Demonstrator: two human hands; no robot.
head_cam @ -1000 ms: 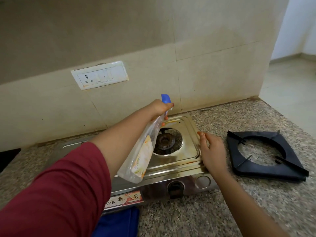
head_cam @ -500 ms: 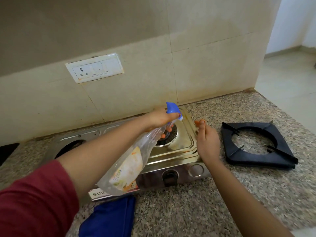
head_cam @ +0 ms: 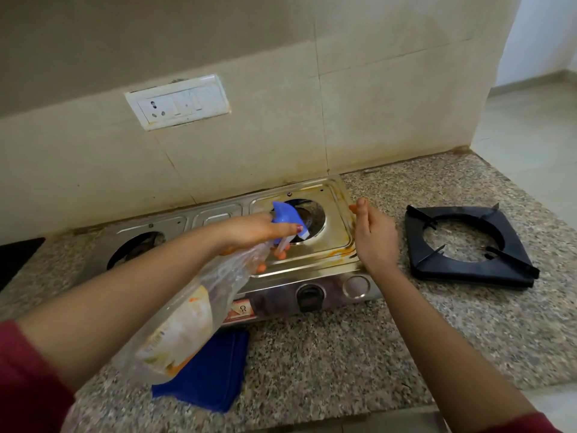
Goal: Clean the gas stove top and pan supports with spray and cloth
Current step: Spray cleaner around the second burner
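A steel two-burner gas stove stands against the tiled wall, its top stained orange near the right front corner. My left hand grips a clear spray bottle by its neck, the blue nozzle head pointing at the right burner opening. My right hand hovers beside the stove's right edge, fingers straight and together. A black square pan support lies on the counter to the right of the stove. A folded blue cloth lies on the counter in front of the stove, partly under the bottle.
The granite counter runs from the wall to a front edge near me. A white switch and socket plate sits on the wall above the stove. A dark object shows at the far left. Open floor lies beyond the counter's right end.
The view has pulled back and tilted, showing more counter and the cloth. The spray bottle has stayed aimed at the right burner. My right hand has lifted slightly beside the stove's edge.
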